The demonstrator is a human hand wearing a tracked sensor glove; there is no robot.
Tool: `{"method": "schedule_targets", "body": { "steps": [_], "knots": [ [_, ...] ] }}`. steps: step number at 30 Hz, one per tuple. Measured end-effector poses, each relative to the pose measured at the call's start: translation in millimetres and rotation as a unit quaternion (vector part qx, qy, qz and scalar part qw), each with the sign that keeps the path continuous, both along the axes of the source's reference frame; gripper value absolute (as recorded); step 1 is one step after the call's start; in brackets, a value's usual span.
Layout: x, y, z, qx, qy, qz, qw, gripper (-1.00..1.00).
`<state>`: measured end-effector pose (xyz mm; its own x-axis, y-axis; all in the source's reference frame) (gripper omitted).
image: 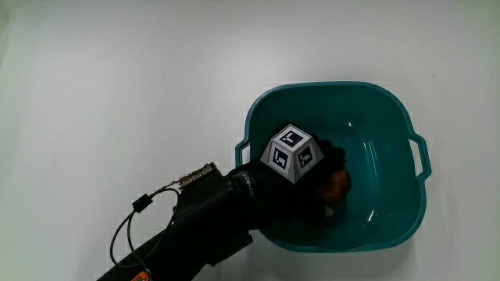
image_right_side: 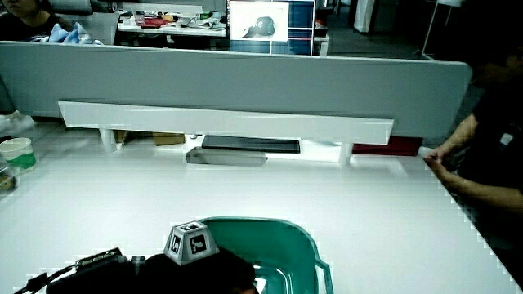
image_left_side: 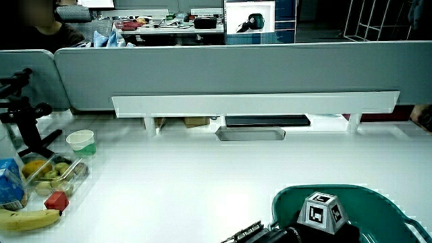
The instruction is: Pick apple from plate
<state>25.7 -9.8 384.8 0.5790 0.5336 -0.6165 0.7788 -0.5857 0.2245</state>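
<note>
A teal basin [image: 328, 87] stands on the white table, near the edge closest to the person. A reddish-orange apple [image: 341, 183] lies on its floor. The gloved hand [image: 326, 173] reaches down into the basin, its fingers curled around the apple and covering most of it. The patterned cube [image: 293, 153] sits on the back of the hand. Both side views show the basin [image_left_side: 297, 196] [image_right_side: 282, 225] and the cube [image_left_side: 322, 210] [image_right_side: 189, 242], but the apple is hidden in both.
At the table's edge in a side view lie a banana [image_left_side: 27, 219], a red block [image_left_side: 57, 201], a clear box of fruit [image_left_side: 54, 174], a blue carton [image_left_side: 9, 183] and a small cup [image_left_side: 81, 140]. A low grey partition [image_left_side: 229, 74] closes off the table.
</note>
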Motion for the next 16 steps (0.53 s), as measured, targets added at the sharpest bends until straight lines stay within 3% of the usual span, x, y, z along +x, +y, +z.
{"method": "schedule_targets", "body": {
  "steps": [3,4,5,6,7,8,9,10,11,12,13,14,15,16],
  "knots": [
    [-10.0,-6.2,-9,0.033,0.016,0.005,0.9993,1.00],
    [-13.8,-8.1,-13,0.029,0.016,-0.001,0.9994,1.00],
    [-17.5,-10.4,-17,0.057,0.017,0.001,0.9982,1.00],
    [-21.8,-13.7,-21,0.063,0.026,0.005,0.9977,1.00],
    [-26.5,-15.2,-22,0.059,0.005,-0.017,0.9981,1.00],
    [-31.5,-18.2,-28,0.076,0.021,-0.014,0.9968,1.00],
    [-36.3,-20.7,-33,0.076,0.034,-0.012,0.9965,1.00],
    [-41.7,-22.9,-36,0.075,0.019,-0.021,0.9968,1.00],
    [-46.5,-26.0,-44,0.124,0.008,-0.001,0.9922,1.00],
    [-52.1,-28.0,-49,0.116,0.011,-0.012,0.9932,1.00],
    [-58.5,-29.4,-52,0.100,-0.006,-0.038,0.9943,1.00],
    [-64.1,-31.8,-53,0.097,0.010,-0.038,0.9945,1.00],
    [-70.3,-33.6,-54,0.095,-0.005,-0.057,0.9938,1.00],
    [-75.2,-35.0,-61,0.106,-0.004,-0.052,0.9930,1.00]
  ]
}}
